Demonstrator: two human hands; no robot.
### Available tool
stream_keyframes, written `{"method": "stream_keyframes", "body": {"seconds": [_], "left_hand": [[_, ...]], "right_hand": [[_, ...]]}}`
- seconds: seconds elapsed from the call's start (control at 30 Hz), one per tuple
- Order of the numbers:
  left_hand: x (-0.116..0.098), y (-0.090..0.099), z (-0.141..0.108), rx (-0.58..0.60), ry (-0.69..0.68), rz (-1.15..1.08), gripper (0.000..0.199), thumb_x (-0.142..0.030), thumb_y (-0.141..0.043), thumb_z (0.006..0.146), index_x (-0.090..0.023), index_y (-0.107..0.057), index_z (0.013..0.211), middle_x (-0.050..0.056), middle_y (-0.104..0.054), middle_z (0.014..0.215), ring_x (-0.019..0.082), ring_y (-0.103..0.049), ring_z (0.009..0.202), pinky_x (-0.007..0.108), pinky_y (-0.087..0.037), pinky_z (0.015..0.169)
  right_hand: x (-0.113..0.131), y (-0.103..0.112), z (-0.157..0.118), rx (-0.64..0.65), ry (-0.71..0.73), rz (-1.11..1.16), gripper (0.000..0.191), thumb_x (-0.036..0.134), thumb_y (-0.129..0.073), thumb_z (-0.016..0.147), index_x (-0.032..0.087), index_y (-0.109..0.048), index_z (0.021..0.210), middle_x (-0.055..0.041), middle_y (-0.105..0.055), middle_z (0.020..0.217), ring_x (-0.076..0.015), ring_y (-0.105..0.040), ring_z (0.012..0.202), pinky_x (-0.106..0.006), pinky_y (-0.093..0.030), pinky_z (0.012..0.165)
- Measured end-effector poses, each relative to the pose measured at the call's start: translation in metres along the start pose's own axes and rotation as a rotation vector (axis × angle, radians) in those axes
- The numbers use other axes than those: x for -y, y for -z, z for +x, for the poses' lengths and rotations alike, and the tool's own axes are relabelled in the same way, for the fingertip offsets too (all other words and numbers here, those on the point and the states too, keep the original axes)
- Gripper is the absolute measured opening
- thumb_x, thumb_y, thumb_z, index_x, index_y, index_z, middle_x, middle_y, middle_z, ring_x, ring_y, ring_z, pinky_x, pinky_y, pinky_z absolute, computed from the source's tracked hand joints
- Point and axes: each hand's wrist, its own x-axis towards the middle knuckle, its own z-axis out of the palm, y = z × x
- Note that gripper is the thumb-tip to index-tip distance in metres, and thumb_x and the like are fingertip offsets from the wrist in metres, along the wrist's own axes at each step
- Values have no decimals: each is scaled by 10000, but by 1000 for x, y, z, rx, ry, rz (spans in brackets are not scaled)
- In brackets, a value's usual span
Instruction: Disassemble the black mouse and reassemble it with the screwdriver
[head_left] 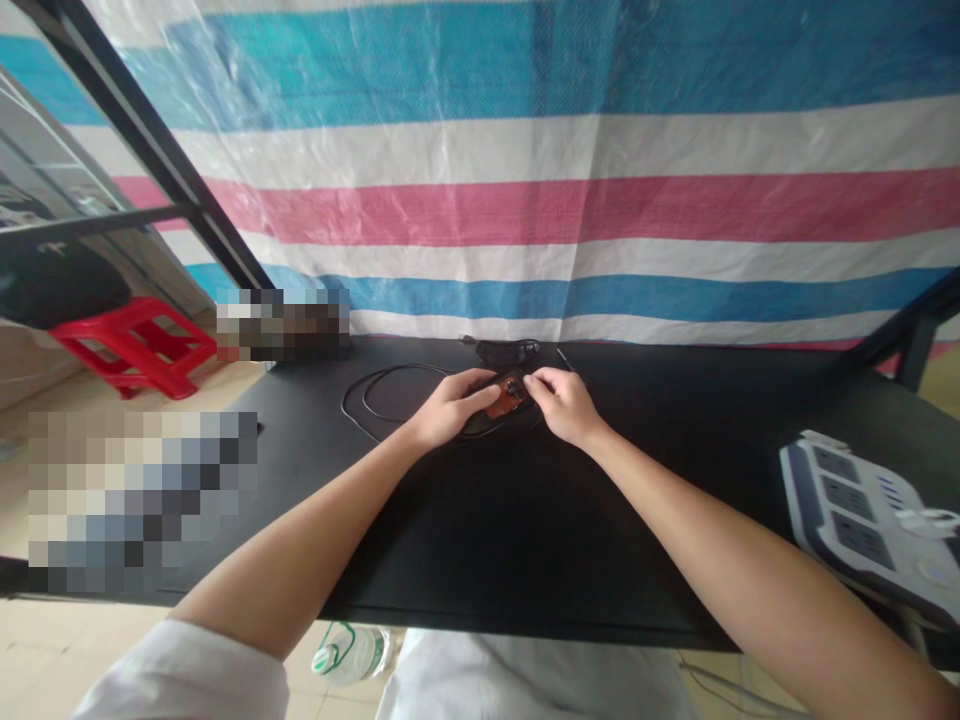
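White cloth sleeve (199, 668), bare left hand (452, 408), bare right hand (568, 408).
On my feed the sleeve is loose, creased; the pale cloth garment (532, 678) over the lap looks perhaps light grey.

Plain black across the flat rectangular tabletop (510, 540). Behind the tabletop, broad horizontal stripes of blue, white and pink on a shiny woven plastic sheet (480, 215). On the tabletop's right end, white with dark edging and dark socket panels on a boxy plastic power strip (870, 495). Above the tabletop's middle, orange-brown with black on a small object (504, 398). Beyond the tabletop's left side, solid bright red on a plastic stool (139, 345).
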Motion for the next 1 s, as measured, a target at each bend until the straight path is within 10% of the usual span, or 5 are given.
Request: {"method": "stream_keyframes", "body": {"seconds": [0.3, 0.5, 1.0], "left_hand": [[1, 4, 2, 46, 199, -259, 345, -374, -776, 575, -136, -629, 776, 4, -632, 638, 112, -538, 547, 239, -389, 533], [-1, 10, 6, -41, 197, -228, 296, -360, -736, 571, -156, -598, 736, -10, -625, 627, 117, -544, 566, 248, -404, 565], [12, 7, 13, -104, 271, -124, 257, -277, -669, 568, -168, -599, 790, -6, -644, 652, 143, -566, 573, 252, -421, 539]], "right_hand": [[-5, 2, 0, 22, 40, -158, 406, 412, -408, 953, 185, -628, 699, -46, -649, 691, -194, -608, 710, -294, -426, 660], [-29, 26, 9, -120, 90, -589, 311, 216, -454, 915, 159, -716, 1071, -120, -731, 1018, -279, -605, 999, -381, -484, 863], [-16, 12, 8, 249, 134, -794, 339, 209, -490, 941, 140, -722, 1178, -131, -714, 1179, -310, -527, 1131, -461, -405, 933]]}}
